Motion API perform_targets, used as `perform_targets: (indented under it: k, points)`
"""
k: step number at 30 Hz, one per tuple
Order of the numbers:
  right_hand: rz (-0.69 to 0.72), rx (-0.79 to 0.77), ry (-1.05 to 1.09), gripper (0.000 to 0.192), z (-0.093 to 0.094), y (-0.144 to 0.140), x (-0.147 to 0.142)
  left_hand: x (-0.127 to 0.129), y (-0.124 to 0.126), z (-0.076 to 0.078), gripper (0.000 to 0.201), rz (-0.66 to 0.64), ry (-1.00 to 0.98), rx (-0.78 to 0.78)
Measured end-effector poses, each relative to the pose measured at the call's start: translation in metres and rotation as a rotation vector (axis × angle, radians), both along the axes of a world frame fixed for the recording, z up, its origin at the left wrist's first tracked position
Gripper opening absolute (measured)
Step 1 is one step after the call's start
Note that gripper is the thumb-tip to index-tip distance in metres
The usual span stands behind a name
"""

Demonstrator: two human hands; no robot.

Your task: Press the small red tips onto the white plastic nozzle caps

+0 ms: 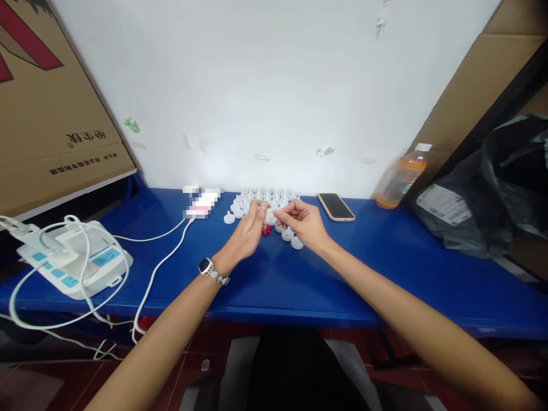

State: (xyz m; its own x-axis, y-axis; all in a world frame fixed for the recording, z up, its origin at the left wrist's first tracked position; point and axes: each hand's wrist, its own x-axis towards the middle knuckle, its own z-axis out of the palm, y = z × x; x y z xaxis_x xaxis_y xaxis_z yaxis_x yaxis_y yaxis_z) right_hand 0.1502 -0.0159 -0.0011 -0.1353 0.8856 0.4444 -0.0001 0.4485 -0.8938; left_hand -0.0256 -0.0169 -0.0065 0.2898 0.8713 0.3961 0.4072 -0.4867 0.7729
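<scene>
Right now the left hand and the right hand meet over the blue surface, fingers pinched shut on one small white cap between them. Some tiny red pieces lie just under the hands. Behind them, many white caps stand in tidy rows, so a good part looks done. A few loose caps sit near the right hand, maybe left to do. A phone lies nearby.
</scene>
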Motion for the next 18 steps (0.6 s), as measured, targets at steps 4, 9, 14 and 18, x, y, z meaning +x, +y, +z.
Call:
perform_targets:
  k: [4, 9, 14, 18]
  points:
    - [-0.101, 0.079, -0.301, 0.026, -0.005, 0.006, 0.016, -0.024, 0.011, 0.007, 0.038, 0.189, 0.079, 0.146]
    - [-0.05, 0.232, -0.72, 0.012, -0.009, 0.008, 0.022, -0.048, 0.027, 0.006, 0.025, 0.267, 0.207, 0.214]
    - [-0.07, 0.354, -0.917, 0.012, -0.006, 0.01, 0.022, -0.063, 0.028, 0.005, 0.029, 0.153, 0.292, 0.067]
    - [-0.146, 0.384, -1.02, 0.013, -0.005, 0.01, 0.023, -0.067, 0.028, 0.003, 0.027, 0.08, 0.333, -0.028]
